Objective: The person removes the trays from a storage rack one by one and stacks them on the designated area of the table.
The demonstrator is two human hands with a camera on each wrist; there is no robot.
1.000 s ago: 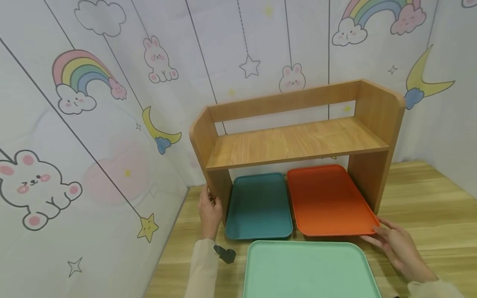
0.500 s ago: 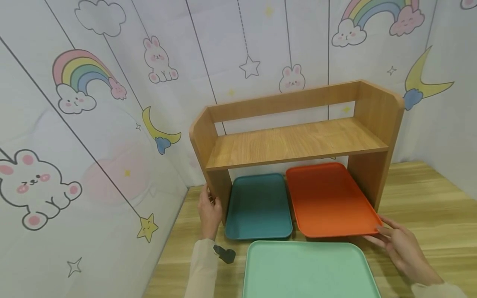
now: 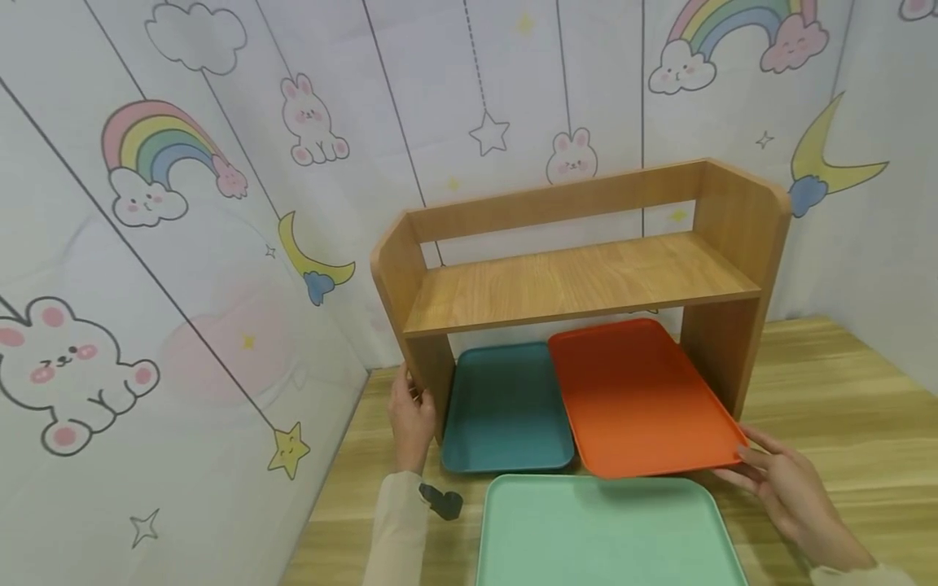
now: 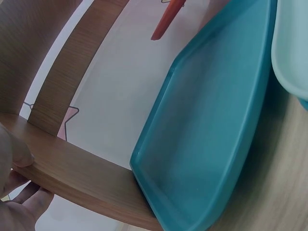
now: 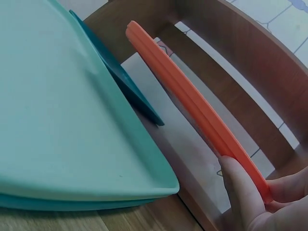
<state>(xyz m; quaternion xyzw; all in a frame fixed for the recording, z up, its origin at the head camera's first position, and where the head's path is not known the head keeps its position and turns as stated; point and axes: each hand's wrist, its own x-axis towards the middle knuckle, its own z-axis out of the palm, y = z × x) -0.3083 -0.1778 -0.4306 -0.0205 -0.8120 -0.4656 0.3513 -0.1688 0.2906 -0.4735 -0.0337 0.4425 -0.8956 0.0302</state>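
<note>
My right hand [image 3: 795, 496] pinches the near right corner of an orange tray [image 3: 645, 399] under a wooden desk shelf [image 3: 586, 281]. In the right wrist view the orange tray [image 5: 192, 103] is held up off the table, thumb on one face and fingers on the other. Its near edge overhangs the far rim of a light green tray [image 3: 608, 529]. A teal tray [image 3: 509, 407] lies to the left beneath the shelf. My left hand [image 3: 413, 415] grips the shelf's left side panel; the left wrist view shows the thumb [image 4: 19, 151] on one side, fingers on the other.
The wood-grain table [image 3: 843, 391] extends right of the shelf. A wall sheet [image 3: 220, 325] with cartoon prints stands behind and to the left. Beneath the light green tray a teal rim [image 5: 72, 203] shows in the right wrist view.
The orange tray has shifted left and turned slightly, its near left corner coming forward over the light green tray's far rim. My left hand keeps its hold on the shelf.
</note>
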